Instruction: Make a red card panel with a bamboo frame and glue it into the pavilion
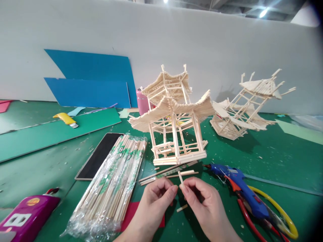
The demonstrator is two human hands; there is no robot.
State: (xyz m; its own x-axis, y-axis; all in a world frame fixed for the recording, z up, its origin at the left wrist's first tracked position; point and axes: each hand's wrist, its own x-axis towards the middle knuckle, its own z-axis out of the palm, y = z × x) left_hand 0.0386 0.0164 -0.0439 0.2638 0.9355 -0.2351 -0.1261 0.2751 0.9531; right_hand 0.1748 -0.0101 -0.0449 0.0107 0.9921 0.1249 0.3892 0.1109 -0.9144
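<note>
My right hand [205, 200] pinches a short piece of wooden stick [180, 177], which points up and away from me. Close beside it, my left hand [157, 201] has thumb and forefinger pressed together; whatever they hold is hidden. Another cut stick piece [182, 208] lies on the green table below my fingers. Just beyond the hands are several loose chopsticks [153, 176], some near a printed wrapper. Behind those stands a two-tiered pavilion model [161, 112] built from sticks, upright.
On the right lie a blue glue gun [242, 188] and a tool with red and yellow handles [285, 215]. Left are bagged chopsticks [108, 188], a dark phone-like slab [98, 156], a yellow cutter [66, 118] and a purple power socket [27, 218]. A second stick model [242, 111] leans behind.
</note>
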